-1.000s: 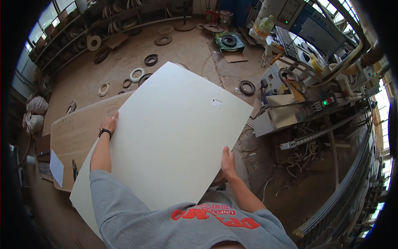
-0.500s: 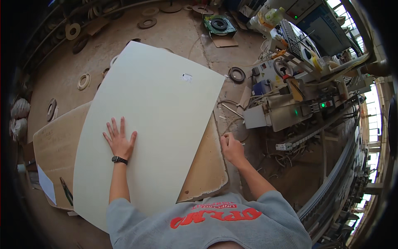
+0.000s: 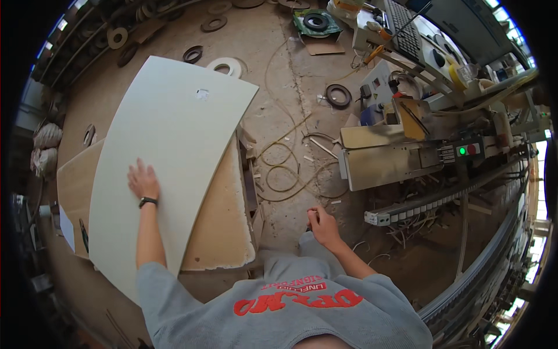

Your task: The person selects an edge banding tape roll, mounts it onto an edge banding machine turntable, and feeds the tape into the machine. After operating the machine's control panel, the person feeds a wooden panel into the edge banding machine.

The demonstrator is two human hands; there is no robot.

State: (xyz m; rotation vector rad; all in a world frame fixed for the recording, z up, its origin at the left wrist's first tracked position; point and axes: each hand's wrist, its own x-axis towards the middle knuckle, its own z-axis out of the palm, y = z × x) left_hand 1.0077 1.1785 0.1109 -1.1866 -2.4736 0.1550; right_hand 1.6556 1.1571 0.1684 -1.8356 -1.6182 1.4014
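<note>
A large pale panel [image 3: 168, 122] with a curved left edge and a small white label [image 3: 202, 94] lies on a worn brown board [image 3: 221, 215]. My left hand [image 3: 143, 179] rests on the panel's face with its fingers apart, slightly blurred; a dark watch [image 3: 147, 201] is on that wrist. To the right of the brown board, my right hand [image 3: 323, 225] is raised over the floor with its fingers curled. Something small and dark shows at its edge, too little to name.
At the right stands a machine with metal plates [image 3: 386, 163] and a long rail [image 3: 418, 203]. Above it are a keyboard [image 3: 404, 35] and a screen [image 3: 465, 26]. Rolls of edging strip [image 3: 338, 96] and loose strip coils [image 3: 282, 166] lie on the floor. A green package [image 3: 317, 23] is farther off.
The view has shifted, and the panel and brown board now appear farther left. My right hand has come away from the board's right edge. My left hand stays on the panel.
</note>
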